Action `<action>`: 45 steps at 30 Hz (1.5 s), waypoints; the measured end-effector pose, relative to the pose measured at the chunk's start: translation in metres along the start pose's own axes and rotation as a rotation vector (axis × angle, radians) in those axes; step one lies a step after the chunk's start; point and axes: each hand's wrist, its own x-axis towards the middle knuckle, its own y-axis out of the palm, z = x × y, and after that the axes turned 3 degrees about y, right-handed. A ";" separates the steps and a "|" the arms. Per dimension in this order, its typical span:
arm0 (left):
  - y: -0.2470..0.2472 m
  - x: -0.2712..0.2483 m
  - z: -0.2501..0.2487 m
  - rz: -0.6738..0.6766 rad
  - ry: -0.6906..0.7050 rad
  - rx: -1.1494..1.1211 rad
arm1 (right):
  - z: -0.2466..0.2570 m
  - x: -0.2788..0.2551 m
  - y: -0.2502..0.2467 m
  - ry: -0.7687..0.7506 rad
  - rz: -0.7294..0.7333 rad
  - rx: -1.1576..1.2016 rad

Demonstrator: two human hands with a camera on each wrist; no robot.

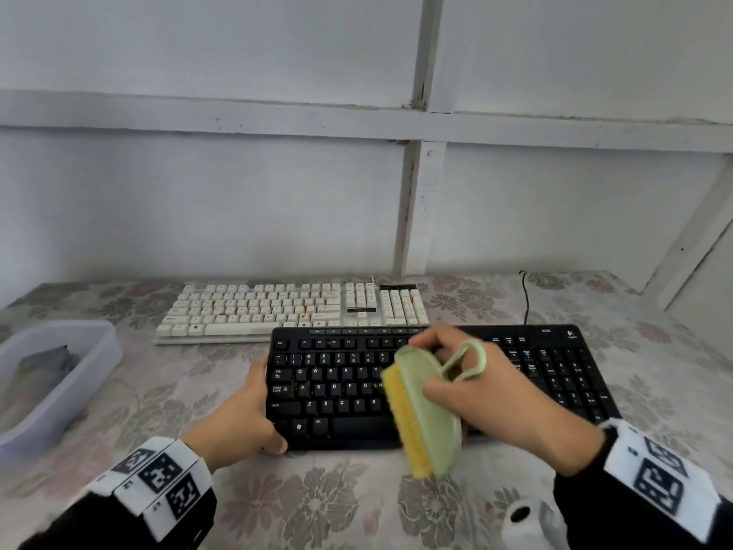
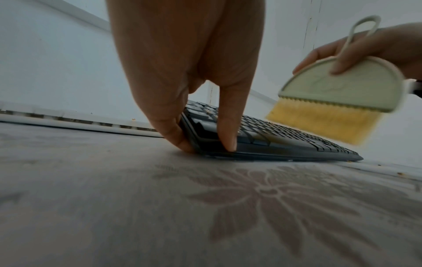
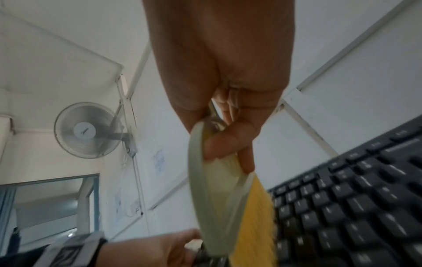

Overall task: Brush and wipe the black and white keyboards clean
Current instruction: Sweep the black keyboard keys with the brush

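Note:
A black keyboard lies near the front of the table, with a white keyboard behind it. My left hand grips the black keyboard's left end, thumb on its front edge. My right hand holds a pale green brush with yellow bristles over the keyboard's middle, bristles facing left. The left wrist view shows the brush a little above the keys. In the right wrist view the bristles sit beside the keys.
A translucent plastic tub with a grey cloth inside stands at the left. A floral cloth covers the table. A black cable runs back from the black keyboard. A white object lies at the front right. A wall stands close behind.

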 end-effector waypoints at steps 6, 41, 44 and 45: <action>0.000 -0.001 -0.001 -0.002 -0.001 0.016 | 0.016 0.039 0.002 -0.043 -0.195 0.066; 0.001 0.001 0.000 -0.011 0.003 0.023 | -0.014 -0.005 0.029 0.008 0.068 -0.039; 0.001 0.001 0.000 -0.001 0.005 0.019 | -0.006 -0.008 0.022 0.034 0.112 -0.029; 0.001 0.000 -0.001 0.003 0.006 0.015 | -0.001 -0.005 0.017 0.027 0.089 -0.002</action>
